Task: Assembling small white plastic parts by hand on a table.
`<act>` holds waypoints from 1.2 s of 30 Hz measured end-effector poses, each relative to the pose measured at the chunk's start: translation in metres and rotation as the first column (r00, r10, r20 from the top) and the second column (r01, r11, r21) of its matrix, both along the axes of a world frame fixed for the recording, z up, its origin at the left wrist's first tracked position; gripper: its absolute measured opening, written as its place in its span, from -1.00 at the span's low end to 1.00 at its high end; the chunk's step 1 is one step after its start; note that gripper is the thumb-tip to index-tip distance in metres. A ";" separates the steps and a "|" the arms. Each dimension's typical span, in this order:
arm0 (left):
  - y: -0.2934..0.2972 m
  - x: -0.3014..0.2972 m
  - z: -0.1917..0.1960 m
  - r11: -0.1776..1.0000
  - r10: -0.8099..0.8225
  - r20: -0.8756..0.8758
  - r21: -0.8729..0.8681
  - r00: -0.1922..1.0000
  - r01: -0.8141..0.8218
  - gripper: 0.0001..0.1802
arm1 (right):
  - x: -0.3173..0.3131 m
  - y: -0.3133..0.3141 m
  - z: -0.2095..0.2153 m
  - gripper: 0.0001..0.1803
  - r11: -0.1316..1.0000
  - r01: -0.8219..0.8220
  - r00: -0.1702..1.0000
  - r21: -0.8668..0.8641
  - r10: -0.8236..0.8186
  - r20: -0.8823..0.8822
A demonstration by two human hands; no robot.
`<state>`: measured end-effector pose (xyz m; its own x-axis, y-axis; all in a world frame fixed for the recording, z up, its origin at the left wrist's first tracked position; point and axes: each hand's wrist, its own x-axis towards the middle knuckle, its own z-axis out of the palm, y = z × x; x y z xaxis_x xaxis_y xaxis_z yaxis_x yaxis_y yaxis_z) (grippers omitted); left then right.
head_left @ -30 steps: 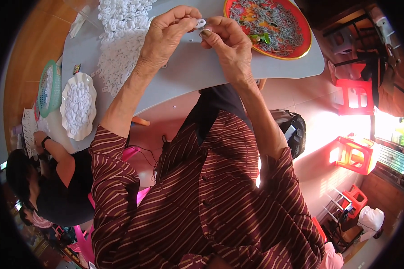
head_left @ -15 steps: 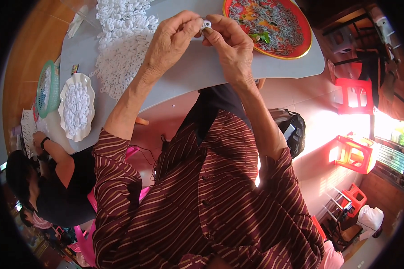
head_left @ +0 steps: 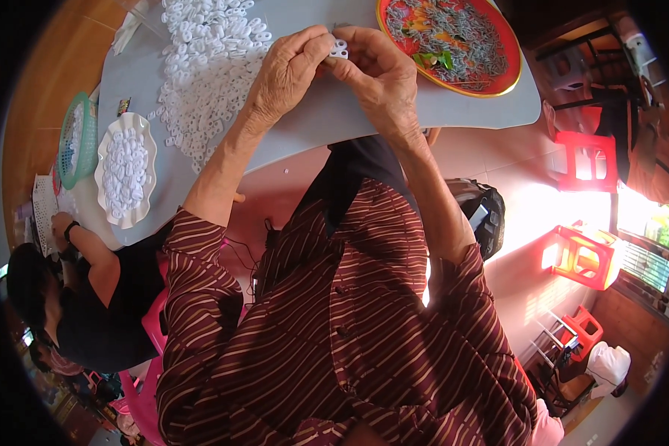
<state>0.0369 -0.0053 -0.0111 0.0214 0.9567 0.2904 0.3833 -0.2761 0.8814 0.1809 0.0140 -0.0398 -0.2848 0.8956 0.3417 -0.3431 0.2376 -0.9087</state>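
White pieces (head_left: pixel 339 49), left hand (head_left: pixel 293 68) and right hand (head_left: pixel 381 70) close together, each grip pinched around them

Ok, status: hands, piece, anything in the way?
Left hand and right hand: fingertips together at small white part. Fingers partly hiding it. Red tray of grey pieces right of right hand.

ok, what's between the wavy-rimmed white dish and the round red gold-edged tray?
Head view, left to right: loose white oval pieces on grey tabletop, left hand, the held white pieces, right hand.
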 end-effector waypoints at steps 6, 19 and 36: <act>0.003 -0.008 -0.002 0.992 -0.081 -0.074 0.094 0.994 0.088 -0.73 | 0.001 -0.001 0.002 -0.68 0.999 -0.045 0.998 0.024 0.044 0.036; 0.002 0.000 -0.004 0.980 -0.051 -0.044 0.188 0.998 0.058 -0.74 | 0.009 -0.003 0.009 -0.70 0.996 -0.055 0.997 -0.070 0.058 0.048; 0.005 0.001 -0.013 0.972 -0.011 -0.097 0.233 0.995 0.033 -0.77 | 0.007 0.000 0.006 -0.68 0.997 0.011 1.000 -0.077 -0.009 0.029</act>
